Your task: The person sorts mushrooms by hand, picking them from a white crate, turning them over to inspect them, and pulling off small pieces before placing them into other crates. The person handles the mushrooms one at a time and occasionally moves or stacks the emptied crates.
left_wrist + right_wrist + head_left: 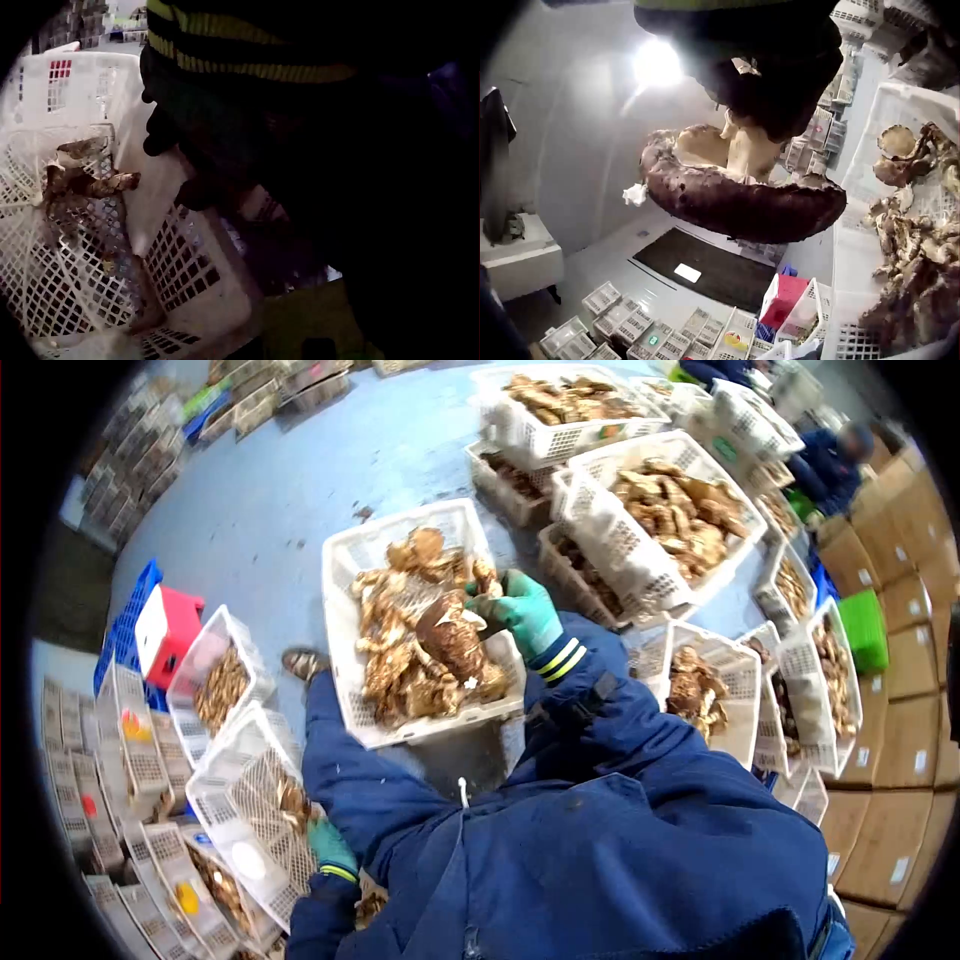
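In the head view, my green-gloved right hand (528, 618) holds a large brown-capped mushroom (452, 642) over a white basket (352, 705) of mushrooms. The right wrist view shows the dark gloved hand (776, 82) gripping the pale stem (751, 152), with the broad dark cap (739, 204) hanging below and a white scrap at its edge. My left hand (332, 847) is low at the side of another white basket (218, 785). Deep shadow covers that hand (225, 135) in the left wrist view; its fingertips show near the rim, its grasp is unclear, and mushroom pieces (79, 178) lie inside the basket.
Stacked baskets of mushrooms (650, 575) stand at the right, beside cardboard boxes (905, 745). At the left are a red and white box (168, 635), a blue crate (130, 622) and more white baskets. Another person (830, 465) is at the upper right.
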{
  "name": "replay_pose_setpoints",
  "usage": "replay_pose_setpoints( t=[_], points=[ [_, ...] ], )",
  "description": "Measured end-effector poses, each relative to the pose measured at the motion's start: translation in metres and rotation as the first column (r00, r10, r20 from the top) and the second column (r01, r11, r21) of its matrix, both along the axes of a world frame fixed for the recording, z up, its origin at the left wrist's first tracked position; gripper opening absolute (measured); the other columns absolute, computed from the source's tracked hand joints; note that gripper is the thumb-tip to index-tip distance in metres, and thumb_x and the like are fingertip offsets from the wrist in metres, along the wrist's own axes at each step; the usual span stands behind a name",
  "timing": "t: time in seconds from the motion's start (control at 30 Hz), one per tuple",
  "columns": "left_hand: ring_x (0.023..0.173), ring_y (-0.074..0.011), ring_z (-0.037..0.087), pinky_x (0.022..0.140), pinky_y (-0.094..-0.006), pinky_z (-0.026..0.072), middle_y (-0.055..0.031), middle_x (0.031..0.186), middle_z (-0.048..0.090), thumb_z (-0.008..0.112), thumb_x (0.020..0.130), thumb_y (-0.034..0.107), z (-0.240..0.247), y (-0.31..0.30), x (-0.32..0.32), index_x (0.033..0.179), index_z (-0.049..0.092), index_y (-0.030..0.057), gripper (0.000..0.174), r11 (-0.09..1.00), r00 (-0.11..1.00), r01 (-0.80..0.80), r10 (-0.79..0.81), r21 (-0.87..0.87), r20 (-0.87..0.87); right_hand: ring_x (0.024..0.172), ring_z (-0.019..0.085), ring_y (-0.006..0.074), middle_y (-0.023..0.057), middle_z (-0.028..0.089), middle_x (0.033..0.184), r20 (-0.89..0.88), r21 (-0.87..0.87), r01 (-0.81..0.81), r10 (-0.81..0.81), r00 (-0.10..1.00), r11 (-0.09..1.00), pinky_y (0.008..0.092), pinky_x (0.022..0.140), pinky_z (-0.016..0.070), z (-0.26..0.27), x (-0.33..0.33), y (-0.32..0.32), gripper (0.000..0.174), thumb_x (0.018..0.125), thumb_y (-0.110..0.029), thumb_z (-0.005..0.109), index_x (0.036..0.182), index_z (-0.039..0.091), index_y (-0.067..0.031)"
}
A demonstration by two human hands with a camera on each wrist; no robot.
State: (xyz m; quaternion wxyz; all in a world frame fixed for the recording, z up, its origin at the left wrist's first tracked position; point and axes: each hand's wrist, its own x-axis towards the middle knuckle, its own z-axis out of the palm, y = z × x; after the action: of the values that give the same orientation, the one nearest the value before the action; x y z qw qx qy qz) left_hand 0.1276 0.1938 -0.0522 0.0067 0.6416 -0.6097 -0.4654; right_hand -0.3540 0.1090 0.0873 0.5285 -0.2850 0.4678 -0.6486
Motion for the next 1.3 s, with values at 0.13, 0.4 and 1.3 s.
replay_pose_setpoints(
  t=[0.13, 0.4, 1.3],
  points=[
    [0.102, -0.0324, 0.052, 0.1, -0.0477, 0.0336, -0.0168, 0.098, 0.059, 0.064, 0.069, 0.026, 0.042, 0.014, 0.042, 0.095, 0.068, 0.0079, 0.032, 0.58, 0.511, 0.778, -0.358, -0.243, 0.781, 0.077, 0.063, 0.0146, 0.0093, 0.064, 0.094, 0.091, -0.069, 0.099, -0.093, 0.992, 0.993, 0.0253, 0.069, 0.054, 0.009, -0.052, 0.017, 0.033, 0.077, -0.005, 0.067, 0.107, 0.055, 0.0036],
    [0.083, -0.031, 0.06, 0.072, -0.0411, 0.0464, -0.0129, 0.084, 0.062, 0.062, 0.078, 0.011, 0.093, -0.024, 0.03, 0.095, 0.065, 0.0069, 0.017, 0.789, 0.895, 0.335, -0.097, -0.515, 0.435, 0.072, 0.06, 0.0185, 0.0091, 0.062, 0.087, -0.131, -0.274, 0.563, -0.611, 0.781, 0.779, 0.0277, 0.065, 0.0512, 0.034, -0.223, 0.041, 0.031, 0.075, 0.003, 0.059, 0.105, 0.054, 0.0041],
    [0.094, -0.02, 0.064, 0.084, -0.0303, 0.0482, -0.0108, 0.1, 0.068, 0.06, 0.089, 0.009, 0.069, -0.078, -0.189, 0.109, 0.064, 0.0014, 0.022, 0.883, 0.871, -0.063, -0.179, -0.464, -0.458, 0.114, 0.055, 0.0346, 0.0255, 0.057, 0.12, -0.553, 0.828, 0.065, 0.83, -0.07, 0.557, 0.0403, 0.098, 0.0423, -0.157, 0.019, -0.133, 0.06, 0.085, -0.049, 0.05, 0.118, 0.059, 0.0012]
  ],
)
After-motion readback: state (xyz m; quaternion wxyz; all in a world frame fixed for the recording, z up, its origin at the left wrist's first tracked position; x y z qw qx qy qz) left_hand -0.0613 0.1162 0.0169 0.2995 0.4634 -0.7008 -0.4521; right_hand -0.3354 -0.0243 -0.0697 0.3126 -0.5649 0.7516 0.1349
